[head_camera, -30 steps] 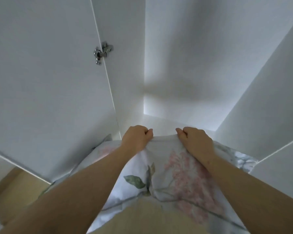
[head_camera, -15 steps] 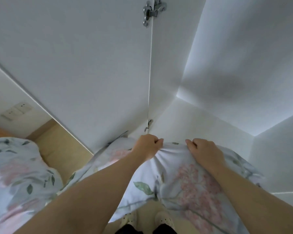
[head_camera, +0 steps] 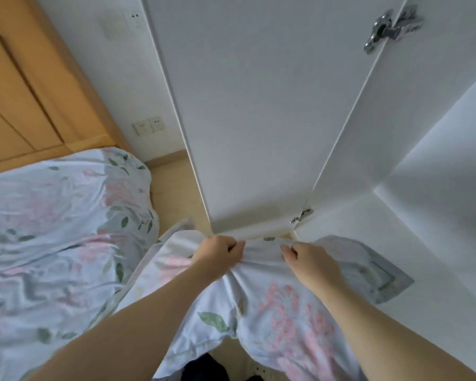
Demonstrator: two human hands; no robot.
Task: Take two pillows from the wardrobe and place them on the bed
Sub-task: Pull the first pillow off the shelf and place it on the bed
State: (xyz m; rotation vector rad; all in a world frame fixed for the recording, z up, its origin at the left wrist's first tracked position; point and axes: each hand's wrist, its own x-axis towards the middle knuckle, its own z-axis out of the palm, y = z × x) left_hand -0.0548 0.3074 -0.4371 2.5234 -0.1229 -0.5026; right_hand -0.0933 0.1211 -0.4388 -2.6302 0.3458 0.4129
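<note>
A white pillow [head_camera: 280, 320] with pink flowers and green leaves hangs in front of me, held by its top edge. My left hand [head_camera: 217, 254] is shut on the edge at the left, my right hand [head_camera: 308, 259] is shut on it a little to the right. The pillow's right corner lies inside the white wardrobe [head_camera: 437, 188]. The bed [head_camera: 52, 229], under a matching floral cover, fills the left side. No second pillow is in view.
The open white wardrobe door [head_camera: 259, 105] with metal hinges stands right above my hands. A strip of wooden floor [head_camera: 173, 199] runs between bed and wardrobe. A wooden headboard [head_camera: 25, 105] and wall sockets [head_camera: 147, 125] are at the upper left.
My view has swung left from the wardrobe's inside towards the bed. Both hands keep their grip on the pillow, which has come further out of the wardrobe.
</note>
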